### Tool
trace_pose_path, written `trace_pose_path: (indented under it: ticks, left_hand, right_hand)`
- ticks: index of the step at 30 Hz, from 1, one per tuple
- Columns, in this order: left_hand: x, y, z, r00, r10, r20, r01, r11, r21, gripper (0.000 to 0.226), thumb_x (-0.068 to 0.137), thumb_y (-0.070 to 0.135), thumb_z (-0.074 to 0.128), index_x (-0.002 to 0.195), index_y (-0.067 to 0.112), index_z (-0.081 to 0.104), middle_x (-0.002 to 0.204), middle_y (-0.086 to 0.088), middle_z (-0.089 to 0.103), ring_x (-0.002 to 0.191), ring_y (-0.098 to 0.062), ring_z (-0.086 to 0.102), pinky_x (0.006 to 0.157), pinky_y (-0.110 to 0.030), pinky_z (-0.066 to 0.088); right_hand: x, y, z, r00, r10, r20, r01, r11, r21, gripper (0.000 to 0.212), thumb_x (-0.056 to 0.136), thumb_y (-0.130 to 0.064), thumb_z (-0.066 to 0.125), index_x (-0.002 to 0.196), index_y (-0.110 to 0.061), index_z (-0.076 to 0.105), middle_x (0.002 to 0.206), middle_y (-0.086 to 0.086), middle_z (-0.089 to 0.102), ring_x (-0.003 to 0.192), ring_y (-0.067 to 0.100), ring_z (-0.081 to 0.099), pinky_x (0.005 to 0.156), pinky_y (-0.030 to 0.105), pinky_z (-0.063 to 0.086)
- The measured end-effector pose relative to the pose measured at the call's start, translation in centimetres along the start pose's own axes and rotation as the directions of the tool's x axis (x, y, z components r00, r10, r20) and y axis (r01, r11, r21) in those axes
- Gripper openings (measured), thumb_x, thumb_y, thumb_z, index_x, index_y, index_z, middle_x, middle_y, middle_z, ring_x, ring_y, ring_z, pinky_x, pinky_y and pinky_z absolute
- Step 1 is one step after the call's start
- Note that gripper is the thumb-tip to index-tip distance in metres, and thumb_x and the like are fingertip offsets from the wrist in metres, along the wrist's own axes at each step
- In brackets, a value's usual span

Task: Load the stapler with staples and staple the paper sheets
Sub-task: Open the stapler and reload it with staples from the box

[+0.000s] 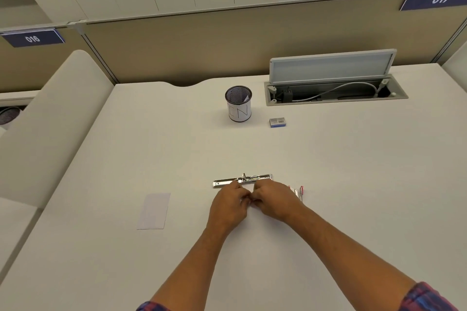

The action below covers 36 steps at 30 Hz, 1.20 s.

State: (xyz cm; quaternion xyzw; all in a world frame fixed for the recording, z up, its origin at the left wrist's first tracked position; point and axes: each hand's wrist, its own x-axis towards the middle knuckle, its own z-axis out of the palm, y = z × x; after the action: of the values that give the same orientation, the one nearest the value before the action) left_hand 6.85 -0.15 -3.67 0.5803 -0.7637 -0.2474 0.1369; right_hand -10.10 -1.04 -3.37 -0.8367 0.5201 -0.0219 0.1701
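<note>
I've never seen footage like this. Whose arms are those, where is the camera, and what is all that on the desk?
There is no machine here: a person wears one camera on the head, looking down at their own arms. The left hand and right hand meet fingertip to fingertip, apparently pinching something too small to make out. Just beyond them on the pale desk lies the opened silver metal stapler; a red-and-white part peeks out beside the right hand. To the left lies a small white paper sheet. Farther back stand a black mesh cup with a white label and a small blue-grey box.
</note>
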Motion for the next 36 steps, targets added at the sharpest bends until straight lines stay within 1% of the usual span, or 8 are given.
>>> trace_pose_path:
  ticks: [5,8,12,16,21,28,32,36]
  left_hand:
    - [-0.3,0.0,0.6,1.0,-0.029,-0.013,0.029,1.0,0.011,0.018,0.096,0.021,0.059,0.103,0.022,0.075,0.1,0.003,0.063,0.096,-0.016,0.06,0.073,-0.029,0.047]
    - [-0.5,-0.2,0.8,0.999,-0.034,-0.022,0.034,0.999,0.002,0.018,0.098,0.021,0.058,0.107,0.019,0.073,0.106,0.002,0.065,0.1,-0.016,0.061,0.081,-0.036,0.051]
    - [-0.8,-0.2,0.9,0.997,-0.056,-0.054,0.054,0.998,-0.044,0.012,0.098,0.021,0.059,0.1,0.016,0.07,0.1,0.002,0.065,0.094,-0.017,0.061,0.077,-0.035,0.05]
    - [-0.8,0.0,0.3,0.985,-0.063,-0.161,0.031,0.981,-0.193,0.007,0.094,0.012,0.065,0.092,0.014,0.071,0.088,0.004,0.069,0.08,-0.014,0.061,0.071,-0.029,0.049]
    - [1.0,1.4,-2.1,0.942,-0.12,-0.312,-0.013,0.92,-0.392,0.009,0.09,0.013,0.07,0.091,0.021,0.075,0.086,0.013,0.073,0.083,-0.002,0.065,0.071,-0.013,0.048]
    - [6.0,4.2,-5.4,0.903,-0.205,-0.377,-0.054,0.817,-0.574,0.006,0.085,0.018,0.077,0.084,0.024,0.078,0.075,0.018,0.074,0.07,-0.001,0.068,0.064,-0.008,0.047]
    - [9.2,5.2,-6.8,0.899,-0.205,-0.387,-0.073,0.802,-0.593,0.009,0.084,0.014,0.077,0.086,0.022,0.08,0.077,0.015,0.076,0.074,0.001,0.069,0.067,-0.007,0.047]
    - [12.2,5.6,-7.8,0.873,-0.23,-0.431,-0.089,0.792,-0.603,0.011,0.085,0.011,0.077,0.093,0.018,0.082,0.085,0.008,0.077,0.079,-0.001,0.071,0.069,-0.006,0.049]
  right_hand:
    - [-0.1,-0.3,0.0,0.999,0.051,-0.005,-0.05,0.996,0.075,0.029,0.103,-0.032,0.054,0.111,-0.014,0.074,0.109,0.004,0.065,0.108,0.023,0.06,0.069,0.032,0.038]
    - [-0.4,-0.5,-0.1,0.995,0.098,0.011,-0.099,0.983,0.155,0.026,0.101,-0.035,0.059,0.108,-0.015,0.073,0.109,0.002,0.066,0.107,0.021,0.059,0.08,0.037,0.049]
    - [-0.8,-0.6,-0.2,0.99,0.139,-0.003,-0.133,0.954,0.27,0.02,0.097,-0.037,0.064,0.104,-0.021,0.073,0.106,-0.004,0.068,0.101,0.017,0.062,0.086,0.038,0.051]
    - [-0.9,-0.3,-0.9,0.984,0.158,-0.078,-0.108,0.889,0.444,0.009,0.094,-0.021,0.069,0.099,-0.019,0.076,0.099,-0.005,0.073,0.092,0.015,0.066,0.084,0.035,0.053]
    - [-0.4,0.2,-3.0,0.936,0.25,-0.247,-0.003,0.708,0.706,0.009,0.089,-0.024,0.079,0.097,-0.021,0.079,0.089,-0.012,0.078,0.084,0.003,0.071,0.078,0.018,0.054]
    - [3.2,1.4,-6.8,0.85,0.409,-0.331,0.158,0.401,0.902,0.005,0.09,-0.009,0.077,0.094,-0.008,0.08,0.08,0.006,0.079,0.075,0.019,0.074,0.075,0.031,0.061]
    - [5.5,2.6,-9.0,0.832,0.484,-0.271,0.162,0.256,0.953,0.012,0.09,-0.01,0.077,0.099,-0.002,0.078,0.086,0.014,0.08,0.079,0.022,0.077,0.076,0.032,0.063]
    - [8.2,3.5,-11.3,0.87,0.489,-0.067,0.058,0.032,0.998,0.019,0.092,-0.012,0.076,0.106,0.001,0.077,0.094,0.016,0.079,0.086,0.025,0.078,0.076,0.03,0.061]
